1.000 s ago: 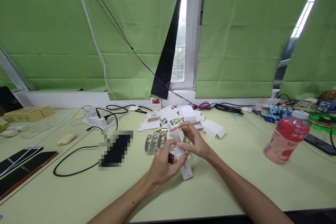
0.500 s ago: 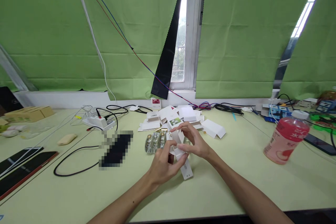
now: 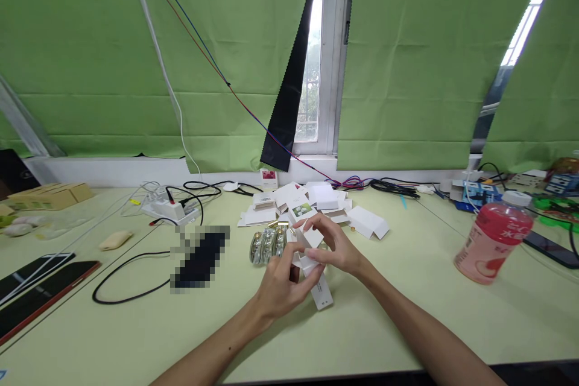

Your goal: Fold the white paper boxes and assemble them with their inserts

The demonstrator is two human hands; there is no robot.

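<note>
My left hand (image 3: 280,284) and my right hand (image 3: 332,244) meet over the middle of the pale green table (image 3: 407,319). Both grip a small white carton (image 3: 316,280) that slants down toward me, its printed lower end near the table. My right fingers pinch its upper flap. Just left of the hands lie several small silvery bottles (image 3: 266,246) with gold caps. Behind them sits a heap of flat and folded white cartons (image 3: 316,199).
A pink drink bottle (image 3: 493,238) stands at the right. A blurred dark phone (image 3: 199,256) and a looping black cable (image 3: 122,280) lie left of the hands. A power strip (image 3: 167,208), dark tablets (image 3: 40,289) and brown boxes (image 3: 49,195) are further left; cables run along the window sill.
The hands stay in place with the carton. My right fingers have folded down a little over its upper flap.
</note>
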